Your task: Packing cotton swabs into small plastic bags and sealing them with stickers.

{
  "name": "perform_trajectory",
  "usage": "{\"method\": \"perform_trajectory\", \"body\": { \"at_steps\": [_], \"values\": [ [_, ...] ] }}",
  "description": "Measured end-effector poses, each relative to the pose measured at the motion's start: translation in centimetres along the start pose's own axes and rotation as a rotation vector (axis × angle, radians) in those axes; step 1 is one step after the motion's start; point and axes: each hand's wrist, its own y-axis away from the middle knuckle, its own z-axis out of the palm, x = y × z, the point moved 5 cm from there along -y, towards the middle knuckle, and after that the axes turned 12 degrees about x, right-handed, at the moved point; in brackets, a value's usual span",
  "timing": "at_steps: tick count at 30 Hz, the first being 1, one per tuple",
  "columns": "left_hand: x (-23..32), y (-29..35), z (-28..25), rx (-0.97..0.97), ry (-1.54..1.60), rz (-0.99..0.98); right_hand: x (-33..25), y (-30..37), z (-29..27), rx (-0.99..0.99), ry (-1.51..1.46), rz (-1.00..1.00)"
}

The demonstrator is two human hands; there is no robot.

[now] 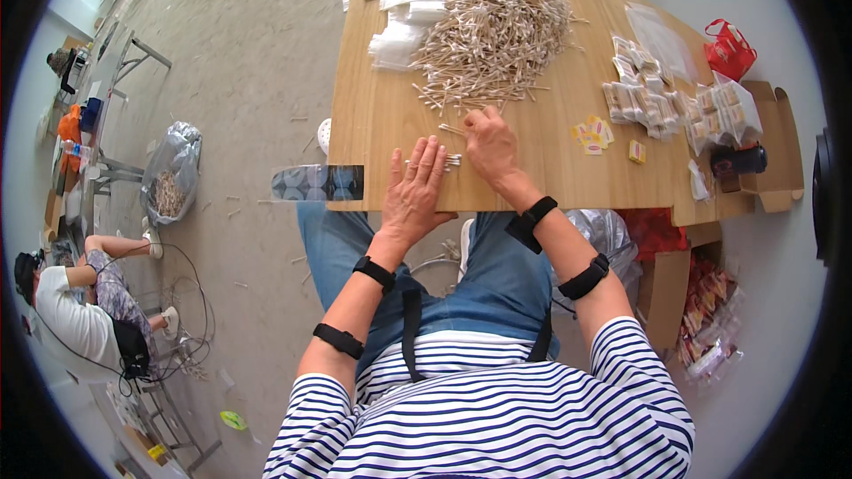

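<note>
My left hand [411, 191] is lying flat, thumb spread wide, over slender white-tipped swabs [453, 160] on the wooden table [577, 186]; my right hand [491, 144], fingers narrow, is pinching one pale swab [451, 129] just below the tangled swab heap [497, 35].

The left hand [413, 195] is lying flat over swabs [453, 160]; the right hand [493, 149] is pinching another swab [451, 129], and a swab pile [501, 31] is spreading beyond its fingers [477, 121].
</note>
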Motion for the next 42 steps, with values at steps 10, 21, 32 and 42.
{"method": "perform_trajectory", "body": {
  "at_steps": [10, 21, 32, 42],
  "values": [
    [0.0, -0.1, -0.2, -0.014, -0.008, 0.006, -0.6, 0.1, 0.4, -0.081, 0.024, -0.060],
    [0.0, -0.1, -0.2, -0.028, 0.016, -0.013, -3.8, -4.6, 2.7, -0.059, 0.147, -0.012],
    [0.0, -0.1, -0.1, 0.020, 0.053, -0.004, -1.3, -5.3, 3.0, -0.062, 0.110, -0.227],
    [0.1, -0.2, 0.0, 0.015, 0.015, 0.020, -1.5, -1.1, 0.9, -0.106, -0.118, -0.148]
  ]
}}
